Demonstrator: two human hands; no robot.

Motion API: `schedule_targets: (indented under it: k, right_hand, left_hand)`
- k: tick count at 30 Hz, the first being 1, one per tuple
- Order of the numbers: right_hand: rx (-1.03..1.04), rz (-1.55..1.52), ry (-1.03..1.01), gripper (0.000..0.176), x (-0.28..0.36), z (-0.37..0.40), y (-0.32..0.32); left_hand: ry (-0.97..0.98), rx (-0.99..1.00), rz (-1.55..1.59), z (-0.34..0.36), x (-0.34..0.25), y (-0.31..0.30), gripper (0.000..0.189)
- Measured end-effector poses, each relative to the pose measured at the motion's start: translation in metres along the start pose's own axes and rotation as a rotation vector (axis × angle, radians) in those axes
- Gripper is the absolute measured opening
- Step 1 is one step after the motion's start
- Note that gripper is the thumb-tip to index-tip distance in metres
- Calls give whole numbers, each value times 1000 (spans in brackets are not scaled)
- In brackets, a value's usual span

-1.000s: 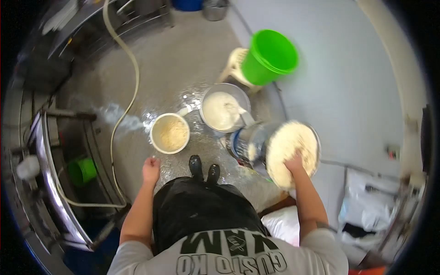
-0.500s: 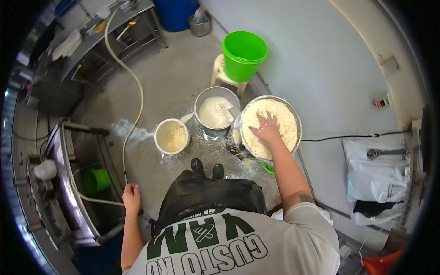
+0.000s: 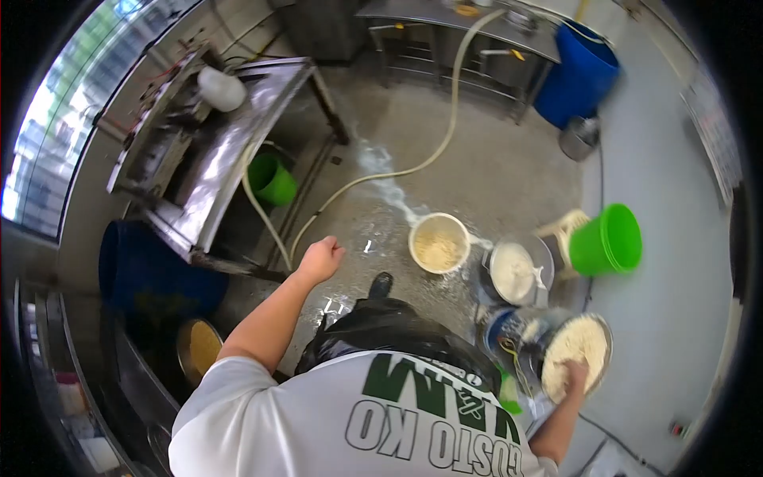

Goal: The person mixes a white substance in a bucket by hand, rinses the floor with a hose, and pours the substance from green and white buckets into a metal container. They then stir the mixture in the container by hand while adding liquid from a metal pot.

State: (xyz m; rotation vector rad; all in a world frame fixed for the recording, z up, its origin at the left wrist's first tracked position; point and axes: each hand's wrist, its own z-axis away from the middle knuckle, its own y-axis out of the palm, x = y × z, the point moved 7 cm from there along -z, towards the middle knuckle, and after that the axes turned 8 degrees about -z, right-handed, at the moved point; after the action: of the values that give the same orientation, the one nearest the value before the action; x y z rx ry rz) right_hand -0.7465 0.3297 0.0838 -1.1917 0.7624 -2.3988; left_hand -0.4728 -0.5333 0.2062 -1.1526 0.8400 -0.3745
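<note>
My right hand reaches into a round metal container filled with a pale, crumbly mash. Its fingers are partly sunk in the mash, and I cannot tell whether they are closed on any of it. Away to the left, my left hand is raised in front of me with its fingers curled into a loose fist, nothing showing in it. A pale hose runs behind that hand along the floor. Beside the filled container stands a metal pot with whitish liquid in it.
A white bucket with pale crumbs stands on the wet floor. A green bucket rests on a cream stool by the wall. Metal tables line the left and back; blue barrels stand nearby.
My view has turned left, bringing the left-hand table and window further in. My right hand stays in the mash, its fingers less spread. My left hand now sits higher, in front of me.
</note>
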Motion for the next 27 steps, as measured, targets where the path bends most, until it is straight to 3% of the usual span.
schedule_targets:
  k: [1, 3, 4, 6, 7, 9, 10, 11, 12, 13, 14, 15, 16, 17, 18, 19, 20, 22, 25, 27]
  right_hand:
    - [-36, -93, 14, 85, 3, -2, -17]
    - [-267, -221, -221, 73, 52, 24, -43]
    - [-267, -214, -232, 73, 70, 32, -41]
    - [-75, -313, 29, 61, 74, 62, -16]
    - [-6, -163, 47, 52, 55, 37, -31]
    - [-188, -240, -109, 47, 40, -8, -92]
    - [-184, -340, -8, 46, 79, 25, -92]
    - [-425, -443, -158, 32, 82, 37, -104]
    - [-462, -433, -132, 29, 102, 67, -102]
    - [-402, -445, -123, 26, 120, 87, -99]
    - [-371, 15, -366, 17, 120, 77, -118]
    - [-467, -215, -242, 16, 160, 130, -97]
    - [-336, -230, -113, 15, 201, 170, -74]
    - [-426, -263, -82, 16, 222, 196, -62]
    - [-443, -291, -72, 16, 231, 212, -56]
    - [-445, -320, -75, 16, 240, 220, -50]
    - [-468, -322, -61, 16, 242, 227, -50]
    - [-455, -274, -85, 22, 245, 239, -47]
    - [-463, -283, -83, 24, 240, 250, -44]
    - [-467, -273, -90, 25, 237, 250, -39]
  left_hand:
    - [-18, -7, -8, -12, 22, -7, 25]
    - [-98, -82, 35, -42, 67, -29, 25]
    - [-193, -121, 24, -54, 90, -48, 27]
    - [-294, -238, 4, -93, 160, -65, 33]
    - [-345, -224, 19, -112, 189, -75, 39]
    - [-422, -259, -97, -150, 242, -102, 54]
    - [-444, -333, -159, -175, 279, -109, 57]
    - [-349, -407, -440, -198, 297, -116, 57]
    - [-479, -193, -286, -245, 394, -92, 51]
    - [-502, -95, -153, -261, 397, -102, 36]
    - [-407, -82, 403, -292, 454, -81, 30]
    - [-177, -190, 457, -319, 476, -76, 29]
    - [-585, -26, 1107, -327, 470, -68, 40]
    - [-727, -99, 951, -320, 442, -78, 44]
    - [-803, -63, 733, -333, 456, -75, 52]
    - [-727, -97, 743, -355, 477, -57, 54]
    - [-711, -74, 740, -354, 460, -55, 54]
    - [-659, -254, 94, -332, 421, -95, 52]
    - [-568, -39, 382, -371, 497, -52, 53]
    - [-601, -38, 379, -369, 470, -52, 51]
